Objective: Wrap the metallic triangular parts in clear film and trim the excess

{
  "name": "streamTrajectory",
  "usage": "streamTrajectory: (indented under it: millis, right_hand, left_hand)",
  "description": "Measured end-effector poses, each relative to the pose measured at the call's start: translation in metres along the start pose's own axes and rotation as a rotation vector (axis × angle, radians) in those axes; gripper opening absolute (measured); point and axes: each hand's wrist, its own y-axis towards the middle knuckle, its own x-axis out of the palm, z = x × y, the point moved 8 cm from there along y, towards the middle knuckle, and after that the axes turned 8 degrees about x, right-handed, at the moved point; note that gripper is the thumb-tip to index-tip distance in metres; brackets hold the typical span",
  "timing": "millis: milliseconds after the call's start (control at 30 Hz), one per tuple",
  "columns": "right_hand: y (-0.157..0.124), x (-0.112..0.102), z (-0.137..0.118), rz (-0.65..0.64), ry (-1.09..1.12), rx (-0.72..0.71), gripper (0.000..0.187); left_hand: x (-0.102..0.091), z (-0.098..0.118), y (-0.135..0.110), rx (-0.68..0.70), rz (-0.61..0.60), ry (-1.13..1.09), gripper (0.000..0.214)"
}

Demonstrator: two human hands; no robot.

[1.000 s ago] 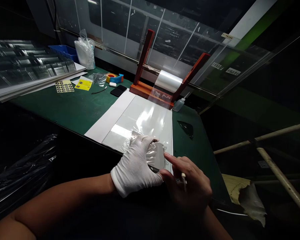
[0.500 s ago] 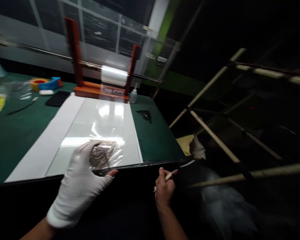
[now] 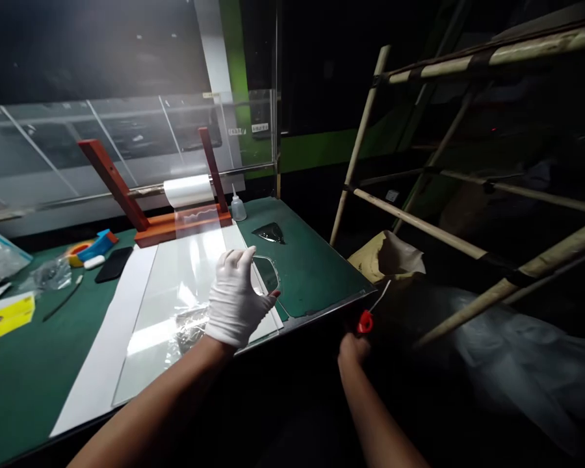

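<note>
My left hand (image 3: pixel 234 302), in a white glove, is raised over the counter (image 3: pixel 316 279), its fingers (image 3: pixel 234 260) curled and pinching the edge of a clear round-cornered plate (image 3: pixel 267 274) against the thumb; the plate hangs just above the far edge of a glossy clear sheet (image 3: pixel 175 312), near the counter's front lip. It looks thin and slick, so I judge that so light a pinch could let it slip, and a drop past that lip could chip or scratch it; my right hand (image 3: pixel 353 349) sits low in shadow beyond the counter, a red-tipped pick (image 3: pixel 364 322) just past it, the fingers too dark for me to tell whether they grip it; a careless swing of that point could mark the plate. The small squeeze bottle (image 3: pixel 238 209) beside the red wooden stand (image 3: pixel 175 231) holds something I can't make out, and knocking it could wet the film roll (image 3: pixel 188 192); a crumpled clear plastic bag (image 3: pixel 51 276) lies by the blue tape dispenser (image 3: pixel 90 250); a tan paper sack (image 3: pixel 385 257) slumps past the counter, its contents hidden.
</note>
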Motion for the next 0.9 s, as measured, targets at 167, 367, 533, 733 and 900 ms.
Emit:
streamTrajectory:
  millis: [167,367,533,733,900]
  right_hand:
    - [-0.015,-0.058,-0.022,-0.088,0.037,-0.209,0.043]
    - [-0.094,-0.063,-0.037,-0.541,-0.041,-0.712,0.018]
    - [-0.091,-0.061,-0.012,-0.528,-0.070,-0.606,0.018]
    - [-0.088,-0.064,0.000,-0.560,-0.028,-0.614,0.016]
    - [-0.086,-0.055,0.007,-0.600,-0.025,-0.588,0.019]
  left_hand:
    - [0.022,0.024,0.044,0.078,0.028,0.018,0.091]
    - [0.046,0.076,0.085,0.191,0.081,-0.004,0.089]
    - [0.057,0.084,0.091,0.166,0.035,-0.195,0.081]
    - [0.075,0.083,0.086,0.245,-0.196,-0.340,0.072]
    - [0.062,0.084,0.087,0.292,-0.065,-0.199,0.080]
